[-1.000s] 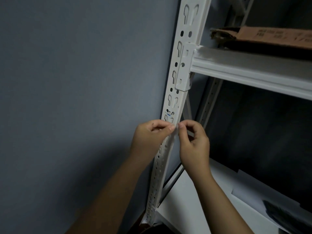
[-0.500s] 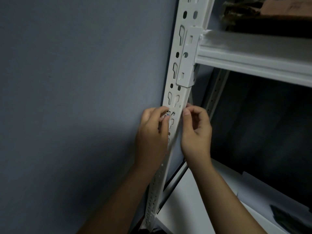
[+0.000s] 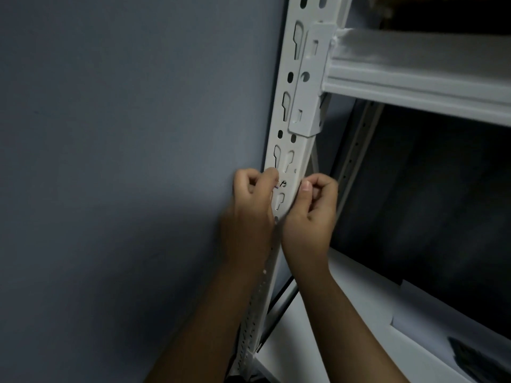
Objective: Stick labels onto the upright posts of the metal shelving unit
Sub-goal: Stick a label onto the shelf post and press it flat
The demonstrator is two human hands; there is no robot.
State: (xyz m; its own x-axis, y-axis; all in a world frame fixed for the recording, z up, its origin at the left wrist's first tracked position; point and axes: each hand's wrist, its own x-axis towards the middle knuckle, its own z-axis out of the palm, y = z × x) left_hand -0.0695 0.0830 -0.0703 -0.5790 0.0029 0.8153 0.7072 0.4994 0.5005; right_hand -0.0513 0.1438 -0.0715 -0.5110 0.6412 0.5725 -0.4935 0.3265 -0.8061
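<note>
Your forearms come up from the bottom edge, cut off below the elbows, and much of the scene is dim. Your left hand [image 3: 253, 208] is curled against the left edge of the white upright post [image 3: 290, 111], fingers folded in, thumb and forefinger pinched together at the post face. Your right hand [image 3: 309, 214] is likewise curled at the post's right edge, thumb pressed flat against the metal. Between the two thumbs sits a small label [image 3: 282, 185], white like the post and hard to separate from it; only some dark marks and a short coloured stroke near your left fingertip give it away. Its outline cannot be made out, so whether it lies across the post or along it cannot be told, nor which hand actually has hold of it.

The post runs with its long axis nearly vertical, leaning a little to the right toward the top. It is punched with keyhole slots and round holes, and its lower stretch is partly hidden behind your left wrist.

Above your hands a white bracket [image 3: 309, 78] joins the upper shelf beam [image 3: 414, 87] to the post. Lower right lies the lower shelf [image 3: 304, 341]. A rear post [image 3: 356, 150] stands in shadow behind, and the grey wall [image 3: 124, 134] fills the left.
</note>
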